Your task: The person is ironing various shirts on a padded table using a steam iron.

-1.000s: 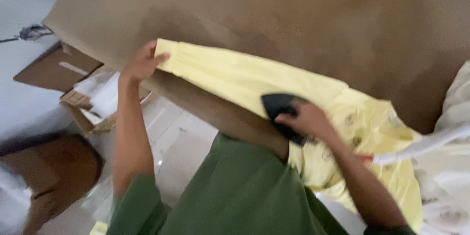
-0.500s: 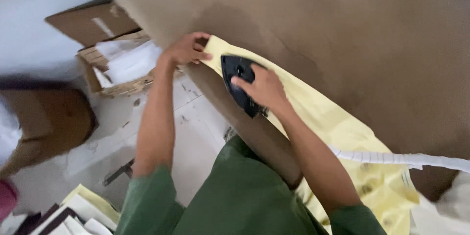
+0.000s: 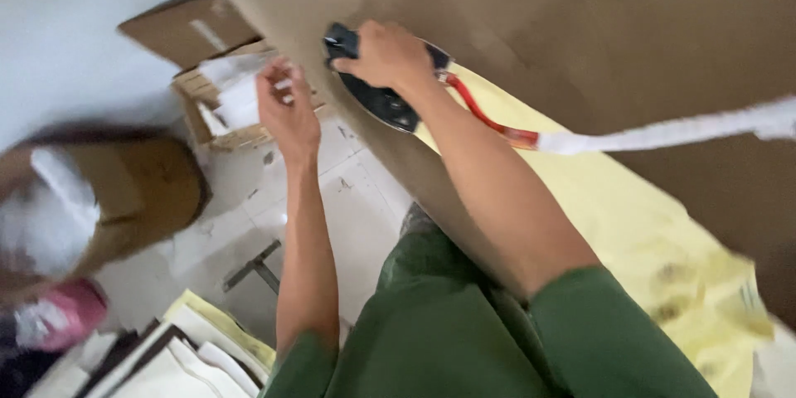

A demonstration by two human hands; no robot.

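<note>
My right hand (image 3: 388,56) grips the handle of a black clothes iron (image 3: 383,99) at the left end of a yellow garment (image 3: 655,240). The garment lies spread over a brown padded ironing table (image 3: 580,25). A red cord with a white wrapped section (image 3: 663,133) trails from the iron to the right. My left hand (image 3: 288,109) hovers off the table's left edge, fingers apart, holding nothing. My green sleeves and shirt fill the lower middle of the view.
An open cardboard box with white papers (image 3: 228,95) sits on the tiled floor beside the table. A brown sack (image 3: 124,199) stands at the left. Folded pale cloths (image 3: 182,356) are stacked at the bottom left. A metal bar (image 3: 257,265) lies on the floor.
The iron has slid along the yellow garment to its left end under my right hand. My left hand has let go of the garment's end and lifted off the table edge.
</note>
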